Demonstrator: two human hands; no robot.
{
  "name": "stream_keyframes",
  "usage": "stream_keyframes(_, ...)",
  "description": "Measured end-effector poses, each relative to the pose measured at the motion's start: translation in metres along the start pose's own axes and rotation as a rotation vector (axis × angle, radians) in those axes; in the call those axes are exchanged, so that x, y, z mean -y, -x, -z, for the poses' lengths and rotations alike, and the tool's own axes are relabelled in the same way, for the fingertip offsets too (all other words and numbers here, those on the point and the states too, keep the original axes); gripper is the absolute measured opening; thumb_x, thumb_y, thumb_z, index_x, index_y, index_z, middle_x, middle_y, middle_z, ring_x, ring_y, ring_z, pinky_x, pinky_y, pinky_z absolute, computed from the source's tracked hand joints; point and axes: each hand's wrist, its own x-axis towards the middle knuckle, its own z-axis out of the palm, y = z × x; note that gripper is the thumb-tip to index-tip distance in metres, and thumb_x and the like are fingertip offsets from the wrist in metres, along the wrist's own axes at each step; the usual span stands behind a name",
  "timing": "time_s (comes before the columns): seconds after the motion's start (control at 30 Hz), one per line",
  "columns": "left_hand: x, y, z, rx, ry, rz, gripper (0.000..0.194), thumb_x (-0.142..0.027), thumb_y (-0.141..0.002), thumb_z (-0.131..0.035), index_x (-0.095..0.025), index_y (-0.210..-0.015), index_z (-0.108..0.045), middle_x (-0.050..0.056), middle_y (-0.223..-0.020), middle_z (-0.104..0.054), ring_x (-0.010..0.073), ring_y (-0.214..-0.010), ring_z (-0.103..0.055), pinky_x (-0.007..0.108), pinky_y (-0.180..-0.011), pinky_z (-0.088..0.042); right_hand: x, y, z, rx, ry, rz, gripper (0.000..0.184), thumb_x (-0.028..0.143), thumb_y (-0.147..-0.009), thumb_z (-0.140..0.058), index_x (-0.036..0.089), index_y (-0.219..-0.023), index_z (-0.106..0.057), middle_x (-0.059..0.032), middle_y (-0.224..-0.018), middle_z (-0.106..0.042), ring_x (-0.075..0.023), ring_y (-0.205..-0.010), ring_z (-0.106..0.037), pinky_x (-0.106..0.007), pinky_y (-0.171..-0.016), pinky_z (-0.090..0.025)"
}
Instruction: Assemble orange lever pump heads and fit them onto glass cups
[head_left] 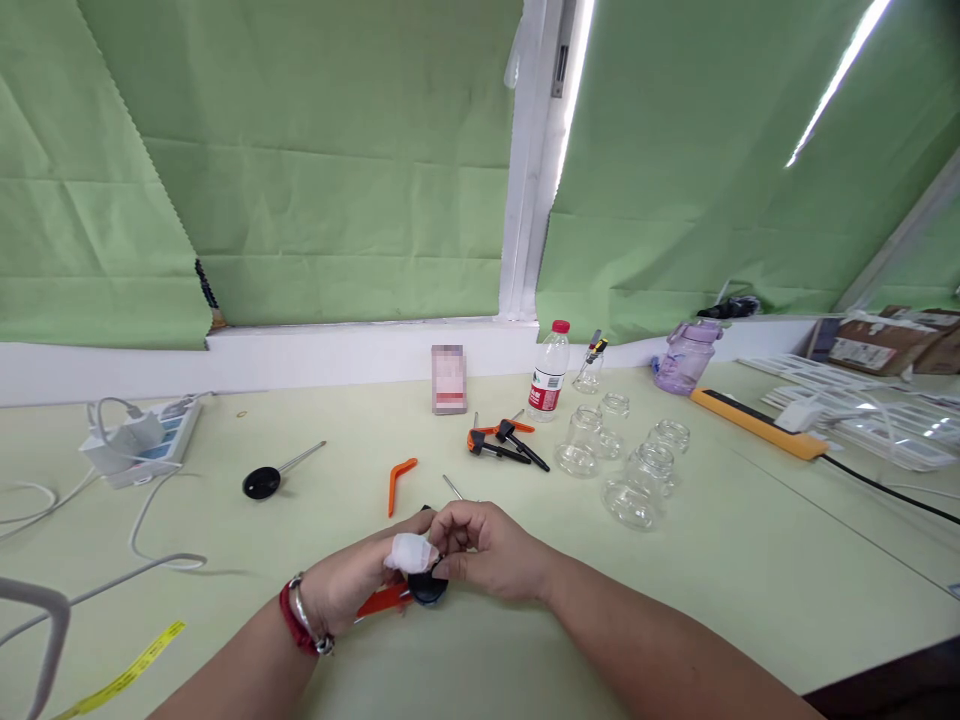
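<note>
Your left hand (390, 572) grasps a black round part (428, 590), its white-wrapped thumb over the top, while your right hand (487, 552) bends its fingers in to the rim; you cannot tell whether they grip it. An orange strip (384, 600) shows under your left fingers. Well beyond your right fingertips stands a clear plastic bottle (553, 365) with a red cap and red-and-white label (544, 390), its print too small to read. Right of your fingers are clear glass jars (634, 500); farther off, a small jar (589, 379) holds screwdrivers (597, 350), with a lilac drinking bottle (686, 358) beyond. Left of your fingers, a yellow strip (131, 672) carries unreadable print.
</note>
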Motion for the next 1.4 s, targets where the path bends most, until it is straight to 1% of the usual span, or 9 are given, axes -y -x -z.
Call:
stream_keyframes(0.17,-0.0007,0.0001,-0.0001,-0.013,0.010,0.025,0.024,-0.037,-0.068,-0.056,-0.020,-0.081,-0.044,-0.001,-0.077,-0.047,0.0166,-0.074,-0.045,0.027,-0.059,-0.033,0.0021,0.0004,-0.0006,-0.002,-0.008,0.003,0.030,0.035,-0.062,-0.077,0.016,-0.073,-0.058,0.0035,-0.068,-0.054,-0.0090,-0.063,-0.048,-0.024,-0.062,-0.040)
stream_keyframes(0.3,-0.0001,-0.0002,0.0003,-0.009,0.008,0.005,0.022,-0.035,-0.068,-0.055,-0.020,-0.081,-0.044,-0.001,-0.077,-0.047,0.0160,-0.073,-0.045,0.027,-0.059,-0.033,0.0021,0.0004,-0.0006,0.005,-0.011,0.006,0.028,0.035,-0.063,-0.077,0.016,-0.073,-0.059,0.0028,-0.070,-0.056,-0.0092,-0.063,-0.049,-0.025,-0.062,-0.041)
stream_keyframes(0.37,-0.0003,-0.0003,0.0000,-0.003,0.010,0.005,0.022,-0.035,-0.068,-0.054,-0.020,-0.080,-0.044,-0.001,-0.076,-0.047,0.0162,-0.073,-0.045,0.027,-0.059,-0.033,0.0013,0.0003,-0.0001,0.003,-0.014,0.005,0.027,0.033,-0.063,-0.077,0.016,-0.073,-0.059,0.0031,-0.069,-0.055,-0.0091,-0.063,-0.049,-0.024,-0.062,-0.040)
stream_keyframes(0.53,-0.0024,-0.0003,-0.0019,-0.019,0.031,0.026,0.025,-0.037,-0.066,-0.056,-0.021,-0.076,-0.040,-0.001,-0.075,-0.047,0.0173,-0.073,-0.046,0.027,-0.057,-0.032,-0.0005,0.0009,0.0016,0.000,0.043,0.025,0.021,0.027,-0.067,-0.074,0.016,-0.079,-0.062,0.0028,-0.070,-0.056,-0.0086,-0.063,-0.046,-0.023,-0.061,-0.038)
stream_keyframes(0.77,-0.0019,0.0005,-0.0021,-0.023,0.015,0.011,0.024,-0.037,-0.067,-0.055,-0.021,-0.077,-0.041,-0.002,-0.076,-0.046,0.0159,-0.073,-0.044,0.027,-0.059,-0.032,0.0001,0.0006,0.0004,0.002,-0.025,0.010,0.023,0.027,-0.064,-0.076,0.015,-0.074,-0.059,0.0027,-0.070,-0.057,-0.0089,-0.063,-0.048,-0.024,-0.062,-0.039)
stream_keyframes(0.9,0.0010,-0.0002,-0.0005,-0.034,0.026,0.015,0.021,-0.035,-0.070,-0.054,-0.020,-0.080,-0.043,-0.002,-0.075,-0.045,0.0146,-0.071,-0.043,0.026,-0.059,-0.032,0.0004,0.0008,0.0005,0.001,0.009,0.010,0.017,0.021,-0.067,-0.073,0.016,-0.079,-0.062,0.0030,-0.071,-0.057,-0.0086,-0.063,-0.047,-0.024,-0.062,-0.039)
stream_keyframes(1.03,0.0029,-0.0009,0.0012,-0.035,0.048,0.029,0.017,-0.031,-0.070,-0.054,-0.021,-0.077,-0.042,-0.003,-0.074,-0.045,0.0144,-0.070,-0.044,0.025,-0.057,-0.030,-0.0015,0.0002,0.0016,-0.008,0.098,0.068,0.015,0.016,-0.067,-0.071,0.016,-0.082,-0.066,0.0019,-0.077,-0.056,-0.0090,-0.065,-0.047,-0.024,-0.063,-0.039)
stream_keyframes(1.17,0.0024,-0.0009,0.0016,-0.026,0.055,0.029,0.017,-0.030,-0.071,-0.054,-0.021,-0.075,-0.040,-0.003,-0.073,-0.045,0.0144,-0.071,-0.044,0.025,-0.057,-0.030,-0.0022,-0.0003,0.0018,-0.012,0.101,0.084,0.012,0.018,-0.067,-0.072,0.016,-0.078,-0.066,0.0013,-0.078,-0.057,-0.0094,-0.066,-0.048,-0.025,-0.063,-0.040)
stream_keyframes(1.4,0.0040,-0.0013,0.0024,-0.023,0.043,0.043,0.018,-0.031,-0.071,-0.053,-0.020,-0.083,-0.047,-0.002,-0.074,-0.046,0.0149,-0.071,-0.045,0.025,-0.057,-0.031,-0.0029,0.0004,0.0007,0.007,0.001,0.024,0.020,0.023,-0.065,-0.075,0.015,-0.077,-0.060,0.0037,-0.069,-0.055,-0.0079,-0.061,-0.046,-0.022,-0.060,-0.038)
